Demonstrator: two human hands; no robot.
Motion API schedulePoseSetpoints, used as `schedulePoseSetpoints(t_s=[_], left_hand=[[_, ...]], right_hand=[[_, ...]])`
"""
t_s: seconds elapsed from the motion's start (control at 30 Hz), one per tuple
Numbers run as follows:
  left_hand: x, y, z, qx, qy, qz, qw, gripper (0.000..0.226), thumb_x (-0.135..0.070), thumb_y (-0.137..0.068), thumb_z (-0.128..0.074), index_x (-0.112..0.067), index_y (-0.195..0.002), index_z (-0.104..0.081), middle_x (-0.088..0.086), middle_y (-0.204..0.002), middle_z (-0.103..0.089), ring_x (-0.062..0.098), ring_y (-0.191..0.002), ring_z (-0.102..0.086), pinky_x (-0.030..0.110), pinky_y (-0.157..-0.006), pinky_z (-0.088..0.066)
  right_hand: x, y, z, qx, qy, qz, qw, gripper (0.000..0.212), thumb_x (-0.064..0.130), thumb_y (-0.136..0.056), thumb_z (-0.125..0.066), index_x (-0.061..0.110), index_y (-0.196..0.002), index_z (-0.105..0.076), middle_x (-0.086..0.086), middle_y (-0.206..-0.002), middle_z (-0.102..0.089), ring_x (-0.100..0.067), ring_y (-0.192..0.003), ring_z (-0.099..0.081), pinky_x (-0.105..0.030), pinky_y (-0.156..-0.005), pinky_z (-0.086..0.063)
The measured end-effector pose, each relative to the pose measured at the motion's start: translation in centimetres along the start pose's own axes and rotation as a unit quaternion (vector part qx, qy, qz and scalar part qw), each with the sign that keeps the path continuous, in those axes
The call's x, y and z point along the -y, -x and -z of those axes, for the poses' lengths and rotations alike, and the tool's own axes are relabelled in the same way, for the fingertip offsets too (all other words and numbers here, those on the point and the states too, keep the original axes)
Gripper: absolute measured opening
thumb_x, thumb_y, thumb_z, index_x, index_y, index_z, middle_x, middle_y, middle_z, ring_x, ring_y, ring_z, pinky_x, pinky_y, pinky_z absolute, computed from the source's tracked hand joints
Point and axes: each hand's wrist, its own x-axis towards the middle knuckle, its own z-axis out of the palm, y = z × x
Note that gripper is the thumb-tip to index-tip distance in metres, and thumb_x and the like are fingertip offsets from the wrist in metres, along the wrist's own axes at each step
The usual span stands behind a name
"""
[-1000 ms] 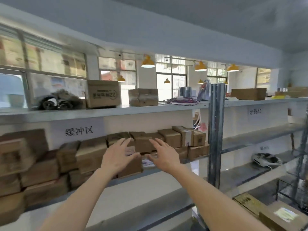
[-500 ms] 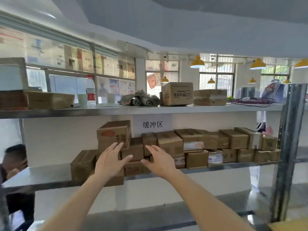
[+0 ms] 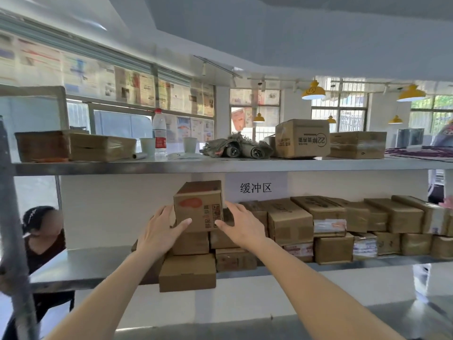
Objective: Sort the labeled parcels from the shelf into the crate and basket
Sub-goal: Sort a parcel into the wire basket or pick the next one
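Note:
A cardboard parcel with a red mark (image 3: 198,207) stands on top of the stacked parcels at the left end of the middle shelf (image 3: 81,268). My left hand (image 3: 160,233) is at its left side, thumb touching the lower front, fingers spread and fairly straight. My right hand (image 3: 241,228) is at its right side, thumb tip at the lower right corner, fingers extended. Neither hand visibly closes round the box. More brown parcels (image 3: 328,227) fill the shelf to the right in two layers. Crate and basket are out of view.
The upper shelf (image 3: 220,165) carries flat boxes, a water bottle (image 3: 159,133), paper cups, a crumpled bundle and a large carton (image 3: 302,138). A person (image 3: 43,231) sits behind the shelf at the left. A metal upright (image 3: 14,229) stands at the far left.
The view has swung left along the shelf. Both hands have risen from the lower boxes and now flank the top parcel with the red mark.

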Motion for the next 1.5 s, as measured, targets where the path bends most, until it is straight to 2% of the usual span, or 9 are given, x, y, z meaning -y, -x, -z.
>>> schedulePoseSetpoints(t_s=[0.3,0.5,0.67,0.73,0.83,0.93,1.13,1.4,1.5], left_hand=[[1.8,-9.1,-2.3,0.031,0.046,0.004,0.998,0.085,-0.070,-0.092,-0.049,-0.023,-0.159,-0.026,0.005,-0.161,-0.037,0.030,-0.147,-0.036,0.048,-0.116,-0.033],[2.6,-12.7,-3.7,0.052,0.133,0.058,0.988,0.081,-0.068,-0.095,-0.045,-0.015,-0.155,-0.036,0.012,-0.148,-0.052,0.034,-0.137,-0.047,0.043,-0.110,-0.038],[2.4,-13.2,-4.5,0.078,0.298,0.113,0.945,0.033,-0.051,-0.097,-0.058,-0.024,-0.117,-0.057,-0.001,-0.112,-0.063,0.023,-0.110,-0.063,0.027,-0.085,-0.047],[2.3,-12.9,-4.7,0.077,0.355,0.114,0.925,0.042,-0.052,-0.095,-0.060,-0.021,-0.123,-0.057,0.007,-0.126,-0.063,0.018,-0.103,-0.062,0.028,-0.085,-0.050],[2.9,-12.0,-4.3,0.073,0.382,0.129,0.912,0.075,-0.069,-0.088,-0.058,-0.022,-0.146,-0.047,0.008,-0.145,-0.052,0.031,-0.130,-0.051,0.053,-0.109,-0.043],[3.7,-10.8,-3.6,0.088,0.402,0.125,0.903,0.103,-0.090,-0.062,-0.061,-0.029,-0.144,-0.047,0.005,-0.142,-0.055,0.031,-0.130,-0.052,0.060,-0.106,-0.044],[4.4,-6.9,-1.6,0.111,0.440,0.111,0.884,0.064,-0.049,-0.092,-0.068,-0.028,-0.148,-0.046,0.003,-0.138,-0.058,0.025,-0.124,-0.054,0.052,-0.107,-0.046],[4.4,0.3,1.4,0.212,0.491,0.090,0.840,0.069,-0.049,-0.078,-0.079,-0.037,-0.141,-0.053,0.000,-0.126,-0.064,0.020,-0.111,-0.059,0.042,-0.091,-0.054],[2.4,3.6,2.3,0.246,0.545,0.075,0.798,0.033,-0.051,-0.097,-0.059,-0.040,-0.128,-0.059,-0.002,-0.119,-0.069,0.015,-0.106,-0.062,0.035,-0.081,-0.052]], right_hand=[[1.4,-8.3,-2.7,-0.002,-0.070,-0.032,0.997,0.076,0.075,-0.092,-0.042,0.047,-0.157,-0.014,0.002,-0.165,-0.023,-0.035,-0.140,-0.043,-0.052,-0.105,-0.043],[1.2,-11.6,-4.6,-0.023,-0.165,-0.062,0.984,0.070,0.078,-0.092,-0.040,0.042,-0.151,-0.033,-0.003,-0.151,-0.048,-0.032,-0.132,-0.052,-0.047,-0.104,-0.046],[1.6,-12.2,-5.2,-0.034,-0.238,-0.082,0.967,0.060,0.068,-0.094,-0.049,0.038,-0.145,-0.043,-0.002,-0.146,-0.053,-0.029,-0.132,-0.050,-0.038,-0.101,-0.043],[1.9,-11.8,-5.2,-0.043,-0.260,-0.093,0.960,0.058,0.067,-0.094,-0.051,0.038,-0.144,-0.044,-0.001,-0.145,-0.053,-0.027,-0.131,-0.050,-0.033,-0.094,-0.041],[2.7,-10.6,-5.5,-0.081,-0.276,-0.110,0.952,0.057,0.070,-0.092,-0.051,0.039,-0.139,-0.048,0.003,-0.143,-0.054,-0.026,-0.130,-0.051,-0.034,-0.094,-0.041],[3.3,-9.0,-5.3,-0.108,-0.262,-0.117,0.952,0.051,0.069,-0.092,-0.052,0.040,-0.134,-0.051,0.006,-0.142,-0.056,-0.023,-0.129,-0.052,-0.037,-0.098,-0.042],[5.6,-4.4,-5.0,-0.123,-0.247,-0.133,0.952,0.050,0.065,-0.090,-0.059,0.043,-0.134,-0.049,0.005,-0.141,-0.051,-0.020,-0.128,-0.051,-0.037,-0.100,-0.042],[8.3,5.0,-3.8,-0.190,-0.232,-0.180,0.937,0.071,0.063,-0.088,-0.063,0.042,-0.148,-0.034,-0.001,-0.144,-0.043,-0.019,-0.125,-0.048,-0.048,-0.107,-0.045],[8.2,8.9,-2.2,-0.218,-0.249,-0.177,0.927,0.079,0.071,-0.079,-0.063,0.045,-0.147,-0.035,0.001,-0.142,-0.045,-0.016,-0.126,-0.049,-0.050,-0.105,-0.049]])
